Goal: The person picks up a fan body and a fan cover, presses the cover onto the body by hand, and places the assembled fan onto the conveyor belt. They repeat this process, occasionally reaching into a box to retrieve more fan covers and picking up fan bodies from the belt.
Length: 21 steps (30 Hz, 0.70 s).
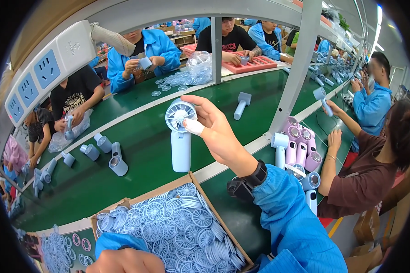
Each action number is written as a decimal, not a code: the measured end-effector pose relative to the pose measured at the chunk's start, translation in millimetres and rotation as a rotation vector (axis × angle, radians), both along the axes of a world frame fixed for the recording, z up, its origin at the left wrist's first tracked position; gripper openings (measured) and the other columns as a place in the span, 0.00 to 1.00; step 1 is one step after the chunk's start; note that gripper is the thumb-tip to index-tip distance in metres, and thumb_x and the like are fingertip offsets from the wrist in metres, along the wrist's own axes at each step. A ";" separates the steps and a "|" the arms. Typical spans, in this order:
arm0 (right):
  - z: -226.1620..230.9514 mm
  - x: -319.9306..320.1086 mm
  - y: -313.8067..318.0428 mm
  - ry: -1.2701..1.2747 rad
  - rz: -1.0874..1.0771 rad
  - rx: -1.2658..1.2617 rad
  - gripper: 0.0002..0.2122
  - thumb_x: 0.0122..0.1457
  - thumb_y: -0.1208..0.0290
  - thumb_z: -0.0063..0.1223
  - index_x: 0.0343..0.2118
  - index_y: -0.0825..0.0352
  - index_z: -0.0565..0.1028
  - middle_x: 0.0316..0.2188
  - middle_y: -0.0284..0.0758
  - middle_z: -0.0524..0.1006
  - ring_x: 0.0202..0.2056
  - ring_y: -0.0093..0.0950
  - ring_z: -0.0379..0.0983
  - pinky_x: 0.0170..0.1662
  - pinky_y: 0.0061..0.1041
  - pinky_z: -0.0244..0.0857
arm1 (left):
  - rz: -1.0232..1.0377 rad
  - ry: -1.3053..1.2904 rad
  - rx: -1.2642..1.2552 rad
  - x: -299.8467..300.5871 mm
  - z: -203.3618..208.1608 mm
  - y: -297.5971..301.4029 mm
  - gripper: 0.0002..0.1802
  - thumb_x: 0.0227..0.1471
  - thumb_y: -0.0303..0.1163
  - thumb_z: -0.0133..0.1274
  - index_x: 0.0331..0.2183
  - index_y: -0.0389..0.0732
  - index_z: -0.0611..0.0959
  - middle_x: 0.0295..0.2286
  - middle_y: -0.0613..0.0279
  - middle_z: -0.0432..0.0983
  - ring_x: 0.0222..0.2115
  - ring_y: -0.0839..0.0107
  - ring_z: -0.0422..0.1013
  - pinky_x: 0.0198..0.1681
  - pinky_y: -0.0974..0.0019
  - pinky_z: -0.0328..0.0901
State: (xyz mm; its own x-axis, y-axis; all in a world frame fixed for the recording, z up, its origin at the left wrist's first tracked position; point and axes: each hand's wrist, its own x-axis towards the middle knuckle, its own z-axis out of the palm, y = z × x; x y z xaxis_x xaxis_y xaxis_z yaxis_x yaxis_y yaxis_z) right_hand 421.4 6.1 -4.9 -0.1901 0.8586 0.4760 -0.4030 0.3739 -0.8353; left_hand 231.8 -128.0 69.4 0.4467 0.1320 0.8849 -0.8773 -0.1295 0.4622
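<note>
Over the green conveyor belt, my right hand [223,136] grips a light blue handheld fan [181,152] by its round head. The thumb, wrapped in white, presses on the front by the blades, and the fingers reach round the rim. The fan's handle hangs straight down. At the lower edge, my left hand [125,261] shows only its back and knuckles; its fingers are hidden. That hand is in front of a cardboard box [197,182] heaped with light blue round fan grilles [168,220].
Several blue fans [118,164] lie on the belt [141,118], one more [242,107] beyond my right hand. Pink and blue fans [300,145] crowd the right side near a co-worker [364,173]. A metal post [300,63] and a white power strip [50,68] stand close. Other people work across the belt.
</note>
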 end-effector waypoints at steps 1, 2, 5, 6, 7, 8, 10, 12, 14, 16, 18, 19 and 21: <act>0.0 0.6 0.1 0.001 -0.002 0.000 0.25 0.54 0.76 0.55 0.56 0.68 0.62 0.48 0.37 0.70 0.50 0.25 0.66 0.56 0.27 0.58 | -0.028 0.021 0.048 -4.5 -1.9 2.9 0.10 0.47 0.14 0.52 0.22 0.37 0.83 0.26 0.57 0.78 0.25 0.67 0.74 0.30 0.74 0.72; 0.1 1.2 0.2 0.003 -0.004 0.001 0.25 0.54 0.76 0.55 0.56 0.68 0.62 0.48 0.37 0.70 0.50 0.25 0.66 0.56 0.27 0.58 | -0.056 0.041 0.096 -9.0 -3.6 5.7 0.10 0.46 0.14 0.52 0.22 0.37 0.83 0.26 0.57 0.78 0.25 0.68 0.74 0.30 0.75 0.72; 0.8 2.3 -0.5 0.006 -0.001 0.003 0.25 0.54 0.76 0.55 0.56 0.68 0.63 0.48 0.37 0.70 0.50 0.26 0.66 0.56 0.27 0.58 | 0.001 0.010 0.066 -10.1 -13.4 -6.7 0.09 0.46 0.14 0.53 0.22 0.38 0.83 0.26 0.59 0.78 0.25 0.68 0.73 0.31 0.75 0.72; 0.9 2.8 -0.6 0.008 0.001 0.002 0.25 0.54 0.76 0.55 0.56 0.68 0.63 0.48 0.37 0.70 0.50 0.26 0.66 0.56 0.27 0.58 | 0.085 -0.042 -0.014 -8.5 -17.7 -14.5 0.09 0.46 0.14 0.53 0.23 0.38 0.83 0.26 0.60 0.78 0.25 0.68 0.73 0.31 0.75 0.72; 1.0 3.3 -0.7 0.010 0.002 0.002 0.25 0.54 0.76 0.55 0.56 0.68 0.63 0.48 0.37 0.70 0.50 0.26 0.66 0.56 0.27 0.58 | 0.168 -0.094 -0.094 -8.3 -20.6 -18.4 0.09 0.46 0.14 0.53 0.23 0.38 0.82 0.26 0.61 0.78 0.26 0.69 0.73 0.32 0.76 0.72; 0.8 3.3 -0.4 0.014 -0.005 0.003 0.25 0.54 0.76 0.55 0.56 0.68 0.63 0.48 0.37 0.70 0.50 0.26 0.66 0.56 0.27 0.58 | 0.160 -0.090 -0.093 -10.9 -22.3 -18.6 0.09 0.46 0.14 0.53 0.23 0.38 0.82 0.26 0.61 0.78 0.26 0.69 0.73 0.32 0.76 0.72; -0.4 2.2 1.3 0.011 0.002 0.004 0.24 0.55 0.77 0.54 0.55 0.67 0.63 0.48 0.37 0.70 0.51 0.26 0.66 0.57 0.27 0.58 | 0.157 -0.035 -0.045 -18.5 -23.3 -16.0 0.09 0.45 0.14 0.54 0.23 0.39 0.82 0.25 0.63 0.78 0.26 0.70 0.73 0.31 0.76 0.72; -1.2 2.6 0.1 0.010 0.006 0.000 0.24 0.55 0.77 0.54 0.55 0.67 0.63 0.48 0.37 0.70 0.51 0.26 0.66 0.57 0.27 0.57 | 0.157 -0.007 -0.024 -13.5 -22.7 -17.2 0.09 0.45 0.14 0.54 0.23 0.40 0.81 0.25 0.64 0.77 0.26 0.70 0.73 0.31 0.76 0.71; 0.6 1.5 0.2 0.021 0.009 0.000 0.23 0.55 0.80 0.52 0.55 0.68 0.63 0.47 0.36 0.70 0.49 0.25 0.67 0.55 0.26 0.60 | 0.338 -0.186 0.025 10.3 -20.0 -20.7 0.10 0.45 0.14 0.55 0.24 0.42 0.81 0.25 0.65 0.77 0.25 0.71 0.73 0.29 0.77 0.71; 1.2 0.9 0.3 0.028 0.011 -0.001 0.22 0.55 0.81 0.50 0.55 0.68 0.63 0.47 0.36 0.69 0.48 0.25 0.67 0.54 0.25 0.62 | 0.429 -0.274 0.049 16.8 -16.6 -18.9 0.10 0.45 0.15 0.55 0.24 0.43 0.81 0.25 0.66 0.77 0.25 0.71 0.73 0.29 0.77 0.71; 0.9 0.9 0.3 0.028 0.008 0.011 0.22 0.56 0.81 0.50 0.55 0.68 0.63 0.47 0.36 0.69 0.48 0.25 0.67 0.54 0.25 0.62 | 0.466 -0.276 0.121 18.5 -12.7 -16.8 0.11 0.45 0.14 0.55 0.25 0.44 0.81 0.24 0.67 0.76 0.25 0.71 0.73 0.27 0.78 0.70; 0.8 0.8 0.3 0.028 0.007 0.017 0.22 0.56 0.81 0.50 0.55 0.68 0.63 0.47 0.36 0.69 0.48 0.25 0.67 0.54 0.25 0.62 | 0.484 -0.278 0.157 18.7 -12.1 -16.6 0.11 0.45 0.14 0.55 0.25 0.45 0.81 0.24 0.67 0.76 0.25 0.71 0.73 0.27 0.78 0.70; 0.8 1.5 0.4 0.028 0.013 0.009 0.23 0.55 0.80 0.51 0.55 0.68 0.63 0.47 0.36 0.69 0.49 0.25 0.67 0.55 0.26 0.61 | 0.512 -0.281 0.168 17.7 -14.8 -18.4 0.11 0.45 0.15 0.54 0.26 0.44 0.80 0.24 0.67 0.76 0.24 0.71 0.73 0.26 0.78 0.71</act>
State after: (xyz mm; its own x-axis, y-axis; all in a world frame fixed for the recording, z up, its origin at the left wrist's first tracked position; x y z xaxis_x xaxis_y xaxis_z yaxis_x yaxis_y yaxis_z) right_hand 422.9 6.5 -4.1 -0.1872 0.8518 0.4892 -0.4313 0.3762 -0.8200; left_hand 249.4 -146.3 54.6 0.1095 0.1169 0.9871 -0.7698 -0.6183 0.1586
